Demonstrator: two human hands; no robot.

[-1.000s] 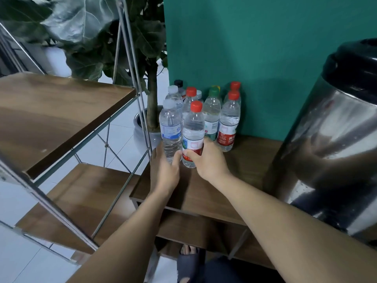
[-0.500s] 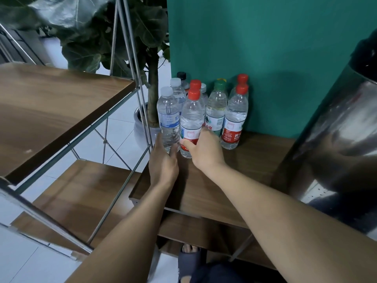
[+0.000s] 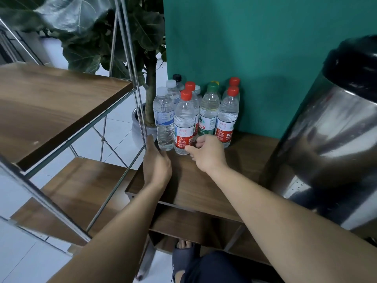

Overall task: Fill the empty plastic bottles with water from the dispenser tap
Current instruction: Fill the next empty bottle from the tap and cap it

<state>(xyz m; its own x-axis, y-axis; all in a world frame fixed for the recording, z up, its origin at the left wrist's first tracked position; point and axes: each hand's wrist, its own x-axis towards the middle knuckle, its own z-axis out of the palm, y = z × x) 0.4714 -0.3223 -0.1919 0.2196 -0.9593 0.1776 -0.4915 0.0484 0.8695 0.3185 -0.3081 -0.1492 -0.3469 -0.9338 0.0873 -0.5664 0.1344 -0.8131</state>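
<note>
The left hand [image 3: 157,162] lies flat-fingered at the base of the white-capped bottle [image 3: 163,119], gripping nothing; the right hand [image 3: 206,154] hovers with loosely curled fingers, empty, just beside the red-capped bottle [image 3: 184,123]. Behind both, more capped bottles crowd the green wall [image 3: 265,58]; a clumsy pull could topple them together.

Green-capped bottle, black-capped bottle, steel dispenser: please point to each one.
green-capped bottle [image 3: 210,111]: head view, clear body above label.
black-capped bottle [image 3: 177,78]: head view, its cap.
steel dispenser [image 3: 330,144]: head view, shiny side wall.
</note>
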